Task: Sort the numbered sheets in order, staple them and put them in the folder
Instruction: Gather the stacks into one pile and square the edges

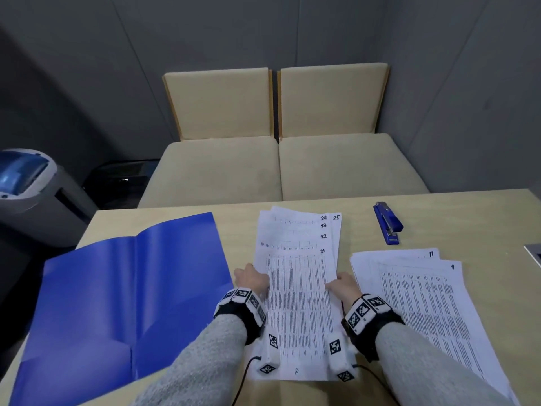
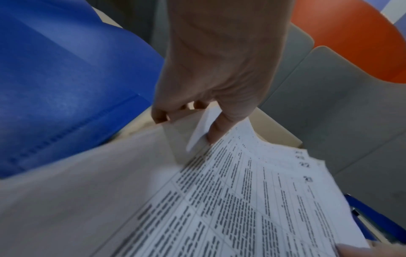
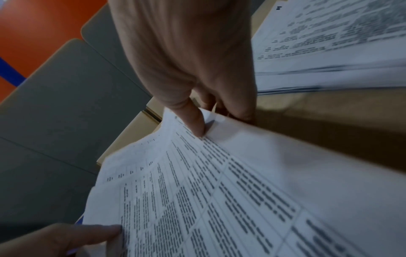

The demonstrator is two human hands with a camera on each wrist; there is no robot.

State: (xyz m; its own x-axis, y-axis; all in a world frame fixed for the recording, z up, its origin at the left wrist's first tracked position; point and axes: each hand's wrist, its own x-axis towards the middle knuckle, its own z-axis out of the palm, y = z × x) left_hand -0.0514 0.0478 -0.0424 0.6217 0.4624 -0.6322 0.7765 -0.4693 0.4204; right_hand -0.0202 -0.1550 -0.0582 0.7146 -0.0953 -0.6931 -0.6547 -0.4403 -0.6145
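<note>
A fanned stack of printed sheets [image 1: 298, 288] numbered 21 to 25 lies in the middle of the table. My left hand [image 1: 253, 278] pinches its left edge, thumb on top and fingers underneath, as the left wrist view shows [image 2: 186, 128]. My right hand [image 1: 344, 285] pinches the right edge the same way [image 3: 220, 124]. The edges are lifted slightly off the table. A second loose pile [image 1: 424, 303], with 11 and 9 showing, lies to the right. The blue folder [image 1: 117, 288] lies open at the left. A blue stapler [image 1: 388, 222] rests at the back right.
The wooden table [image 1: 240, 224] ends at a far edge just behind the sheets. Beyond it stand two beige sofa seats [image 1: 278, 165]. A grey machine with a blue lid [image 1: 29, 186] stands on the floor at the left. A grey object [image 1: 534, 253] pokes in at the right edge.
</note>
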